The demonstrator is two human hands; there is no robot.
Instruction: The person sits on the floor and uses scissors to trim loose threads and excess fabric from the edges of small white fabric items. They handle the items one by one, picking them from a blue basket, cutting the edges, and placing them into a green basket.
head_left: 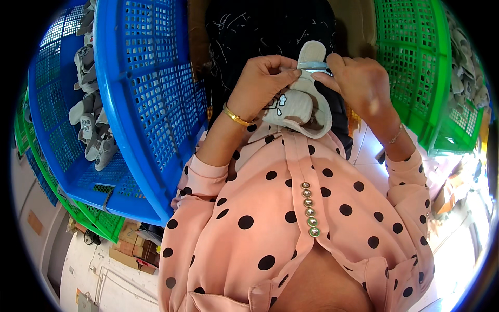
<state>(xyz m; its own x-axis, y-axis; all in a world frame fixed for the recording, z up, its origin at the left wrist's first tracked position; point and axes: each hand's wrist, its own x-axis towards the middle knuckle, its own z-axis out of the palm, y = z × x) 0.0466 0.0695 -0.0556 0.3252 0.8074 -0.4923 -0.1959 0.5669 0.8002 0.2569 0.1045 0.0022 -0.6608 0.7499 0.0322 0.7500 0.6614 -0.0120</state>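
Note:
A small beige-grey child's shoe (pixel 297 106) with a printed cartoon patch lies over my lap, its rounded tab (pixel 312 51) pointing away from me. My left hand (pixel 266 83) is closed on the shoe's left edge, thumb and forefinger pinching near the base of the tab. Across that tab runs a slim, shiny, blade-like metal tool (pixel 314 66). The fingers of my right hand (pixel 359 83) are closed around the tool's right end, beside the shoe. Its exact kind is hard to make out, as my fingers cover part of it.
Black cloth (pixel 270 31) strewn with pale thread scraps spreads beyond the shoe. Tall blue plastic baskets (pixel 117 83) stand close on my left, with several similar shoes (pixel 88 125) in one. A green basket (pixel 410 67) rises on my right, near more shoes (pixel 462 67).

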